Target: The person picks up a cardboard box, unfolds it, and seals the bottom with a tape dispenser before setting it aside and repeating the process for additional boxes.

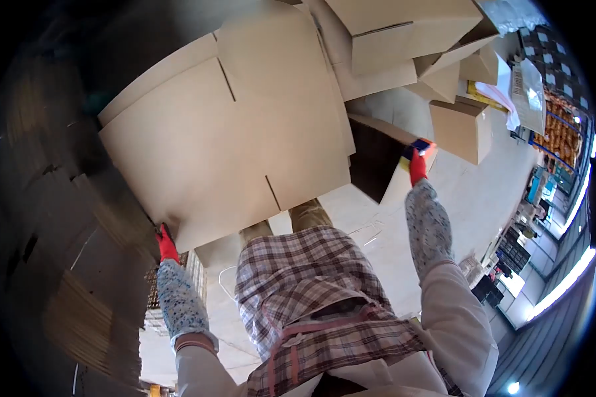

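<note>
Carton [225,132], one, left hand [167,243], right hand [417,165]

We take this for a warehouse or packing hall. A large flat carton blank [225,132] with cut flaps fills the middle of our view, and made-up cardboard boxes [404,40] lie heaped on the pale, bare floor [470,198] beyond it. To our left, bundles of flat cardboard [79,317] stand stacked high. Far right, small and warped by the lens, we see what look like racks of orange goods [563,135], dark crates [510,248] and long strip lights [566,281].
</note>
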Available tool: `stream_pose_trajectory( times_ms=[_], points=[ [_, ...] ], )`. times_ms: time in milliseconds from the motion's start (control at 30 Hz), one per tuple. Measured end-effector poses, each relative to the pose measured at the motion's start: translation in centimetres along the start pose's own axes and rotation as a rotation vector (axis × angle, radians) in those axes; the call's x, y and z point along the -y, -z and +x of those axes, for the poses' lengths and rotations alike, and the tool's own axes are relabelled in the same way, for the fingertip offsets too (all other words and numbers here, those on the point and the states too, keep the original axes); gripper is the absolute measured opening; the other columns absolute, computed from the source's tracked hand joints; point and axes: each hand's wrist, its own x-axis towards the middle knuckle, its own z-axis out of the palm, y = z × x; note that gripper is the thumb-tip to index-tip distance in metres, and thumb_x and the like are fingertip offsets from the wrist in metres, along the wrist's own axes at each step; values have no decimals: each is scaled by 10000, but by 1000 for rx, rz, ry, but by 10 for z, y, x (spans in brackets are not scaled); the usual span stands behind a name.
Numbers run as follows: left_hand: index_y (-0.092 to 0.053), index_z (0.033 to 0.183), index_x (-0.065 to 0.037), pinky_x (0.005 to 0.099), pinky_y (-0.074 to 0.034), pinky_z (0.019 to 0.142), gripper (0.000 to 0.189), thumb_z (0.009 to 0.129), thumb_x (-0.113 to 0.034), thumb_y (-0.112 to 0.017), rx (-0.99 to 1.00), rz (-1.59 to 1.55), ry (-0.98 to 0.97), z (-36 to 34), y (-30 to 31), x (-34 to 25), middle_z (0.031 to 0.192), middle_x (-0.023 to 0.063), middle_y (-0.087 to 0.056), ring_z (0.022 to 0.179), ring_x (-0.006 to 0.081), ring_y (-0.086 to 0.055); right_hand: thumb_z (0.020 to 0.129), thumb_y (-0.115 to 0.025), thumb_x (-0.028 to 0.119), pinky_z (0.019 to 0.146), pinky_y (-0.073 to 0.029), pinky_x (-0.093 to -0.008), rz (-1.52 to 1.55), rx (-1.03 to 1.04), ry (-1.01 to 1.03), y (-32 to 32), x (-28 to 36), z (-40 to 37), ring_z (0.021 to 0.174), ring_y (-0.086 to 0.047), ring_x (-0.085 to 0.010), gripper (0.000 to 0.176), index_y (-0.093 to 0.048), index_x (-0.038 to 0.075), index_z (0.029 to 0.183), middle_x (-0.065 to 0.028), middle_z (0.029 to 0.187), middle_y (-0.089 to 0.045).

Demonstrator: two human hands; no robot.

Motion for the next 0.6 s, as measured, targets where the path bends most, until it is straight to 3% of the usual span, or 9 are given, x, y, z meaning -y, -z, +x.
stream_pose_trajectory(
  times_ms=[67, 167, 200, 267, 333, 400, 500, 533, 600],
  points=[
    [-269, 1452, -43, 352, -174, 1142, 619, 977, -420, -398, 228, -571, 205, -5, -2, -7, 1522, 104, -247, 1404, 225, -223, 912, -527, 114, 916, -422, -306, 211, 120, -136, -20, -7, -4, 1036, -523, -215, 539, -301, 71, 1400, -115, 1194, -495],
    [-289, 1448, -58, 355, -249, 1102, 587, 982, -391, -414, 221, -584, 281, -18, 6, -37, 1489, 67, -317, 1358, 197, -303, 980, -436, 313, 766, -481, -341, 94, 487, -589, -35, -26, -14, 822, -596, -224, 397, -519, -14, 1187, -110, 878, -624],
    [-319, 1438, -70, 372, -344, 1055, 586, 969, -394, -452, 179, -490, 280, -19, 10, -41, 1448, 56, -392, 1305, 199, -390, 969, -456, 344, 787, -469, -357, 81, 452, -564, -36, -10, -21, 845, -595, -251, 446, -494, -24, 1218, -134, 909, -623],
    [-343, 1421, -59, 365, -368, 1034, 600, 956, -414, -474, 172, -529, 257, -16, 16, -31, 1403, 71, -440, 1269, 205, -431, 948, -493, 399, 912, -429, -369, 83, 335, -470, -44, 27, -39, 982, -588, -313, 552, -445, -36, 1285, -212, 1068, -617],
    [-366, 1404, -48, 358, -393, 1014, 616, 942, -434, -497, 149, -585, 223, -11, 16, -36, 1359, 87, -487, 1233, 210, -471, 940, -499, 374, 908, -429, -406, 200, 194, -474, -63, 87, -61, 1009, -579, -354, 517, -453, -44, 1241, -224, 1056, -618],
    [-338, 1417, -8, 351, -333, 1044, 689, 931, -466, -506, 74, -329, 384, -19, 5, -56, 1422, 123, -410, 1290, 237, -408, 932, -492, 347, 908, -421, -440, 98, 213, 54, -97, 109, -87, 1033, -563, -397, 448, -474, -27, 1178, -234, 1049, -610],
    [-349, 1408, 4, 332, -311, 1062, 664, 932, -420, -532, 21, -271, 233, -23, 2, -38, 1410, 147, -428, 1294, 231, -405, 917, -504, 335, 898, -422, -447, -218, 444, -290, -115, 137, -124, 1074, -530, -418, 425, -473, 16, 1196, -238, 1147, -557],
    [-352, 1406, 9, 326, -305, 1067, 647, 938, -400, -530, -13, -181, 115, -31, 9, -39, 1414, 146, -426, 1299, 223, -400, 915, -503, 342, 881, -434, -434, -13, 383, -267, -112, 135, -119, 1061, -548, -395, 432, -471, 27, 1209, -233, 1103, -580],
    [-349, 1409, 11, 313, -293, 1079, 614, 954, -371, -505, 17, -380, 168, -109, 58, -145, 1421, 151, -419, 1305, 220, -400, 910, -505, 297, 834, -456, -423, 101, 446, -158, -84, 137, -93, 1007, -577, -366, 395, -482, 52, 1219, -227, 1038, -604]
  ],
)
